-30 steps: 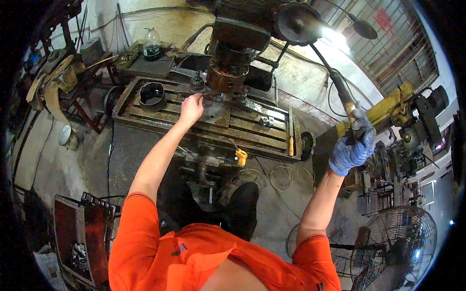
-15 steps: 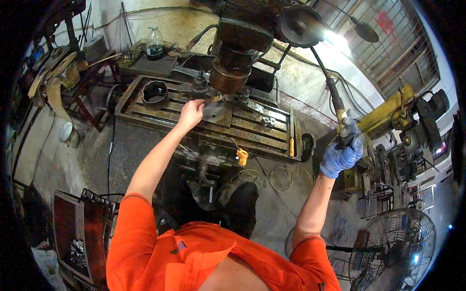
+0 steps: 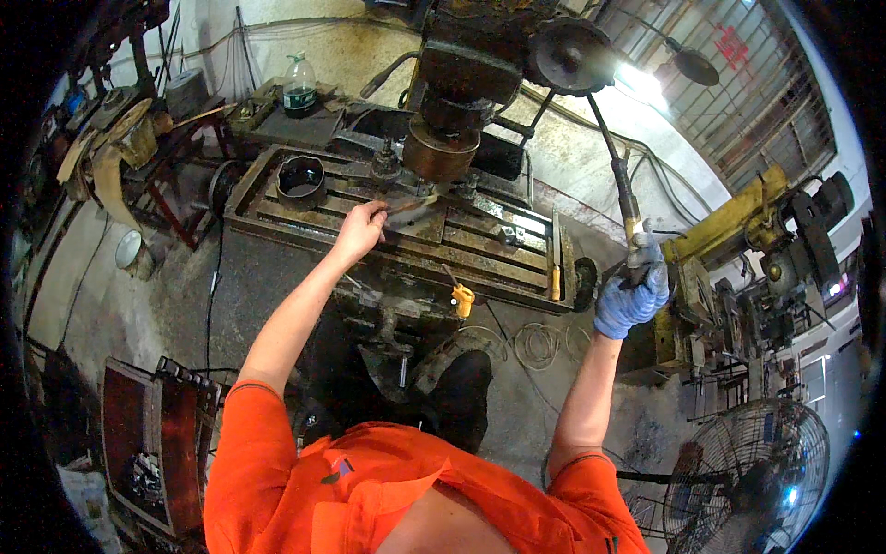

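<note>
My bare left hand (image 3: 360,233) is closed on the end of a thin brush (image 3: 406,205), held over the slotted machine table (image 3: 263,220). The brush's tip points right, just below the round spindle head (image 3: 441,152). My right hand (image 3: 635,294), in a grey-blue glove, wraps round the lower end of a long dark lever (image 3: 622,180) that slants down from the machine. A round pot of dark liquid (image 3: 301,182) stands on the table's left part. Farther right lie a small metal block (image 3: 510,235) and a yellow-handled file (image 3: 556,268).
A yellow-handled tool (image 3: 462,300) sticks out at the table's front edge. A large fan (image 3: 748,475) stands at the lower right, and a reddish cabinet (image 3: 157,443) at the lower left. A clear bottle (image 3: 299,88) is behind the table. Coiled hose (image 3: 535,346) lies on the floor.
My right hand has moved a little left and down with the lever's end. The brush in my left hand shows more plainly, its tip slightly farther right.
</note>
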`<state>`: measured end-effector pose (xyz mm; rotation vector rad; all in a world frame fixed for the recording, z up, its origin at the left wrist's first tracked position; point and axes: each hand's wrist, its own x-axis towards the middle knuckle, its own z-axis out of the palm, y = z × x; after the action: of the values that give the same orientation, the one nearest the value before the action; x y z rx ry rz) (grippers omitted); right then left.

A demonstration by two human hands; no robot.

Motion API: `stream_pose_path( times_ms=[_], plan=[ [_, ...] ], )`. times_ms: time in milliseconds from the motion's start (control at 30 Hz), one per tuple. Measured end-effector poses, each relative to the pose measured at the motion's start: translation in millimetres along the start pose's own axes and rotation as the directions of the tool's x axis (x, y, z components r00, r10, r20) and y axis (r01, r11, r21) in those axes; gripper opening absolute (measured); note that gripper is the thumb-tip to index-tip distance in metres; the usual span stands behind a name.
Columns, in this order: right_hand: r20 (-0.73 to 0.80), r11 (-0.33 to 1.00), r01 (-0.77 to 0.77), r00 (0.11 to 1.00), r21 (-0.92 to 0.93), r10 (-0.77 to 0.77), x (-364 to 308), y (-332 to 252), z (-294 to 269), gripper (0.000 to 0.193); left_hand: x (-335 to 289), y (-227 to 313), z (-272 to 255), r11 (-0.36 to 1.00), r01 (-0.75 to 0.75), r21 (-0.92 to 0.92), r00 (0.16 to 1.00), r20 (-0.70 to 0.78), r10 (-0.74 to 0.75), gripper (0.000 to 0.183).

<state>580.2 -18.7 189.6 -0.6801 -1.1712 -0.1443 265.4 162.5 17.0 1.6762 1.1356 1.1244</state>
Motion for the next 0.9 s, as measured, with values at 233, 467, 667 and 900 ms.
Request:
stream_pose_path(
  times_ms=[233,467,667,900],
  plan=[
    [-0.027,0.998,-0.065,0.998,-0.015,0.065,-2,-4,-4,0.04,-4,11,5,0.999,0.027,-0.045,1.0,0.014,-0.027,0.027],
    [-0.055,0.99,-0.118,0.992,-0.077,0.114,7,-11,-6,0.039,-6,26,4,0.987,0.047,-0.151,0.999,0.028,-0.044,0.028],
    [0.004,1.0,-0.001,1.0,0.028,0.001,21,-17,-3,0.032,4,23,5,0.988,0.055,-0.147,0.998,0.032,-0.051,0.028],
    [-0.06,0.991,-0.125,0.991,-0.037,0.123,36,-36,1,0.029,8,22,6,0.989,0.027,-0.147,1.0,0.009,-0.026,0.026]
  ],
)
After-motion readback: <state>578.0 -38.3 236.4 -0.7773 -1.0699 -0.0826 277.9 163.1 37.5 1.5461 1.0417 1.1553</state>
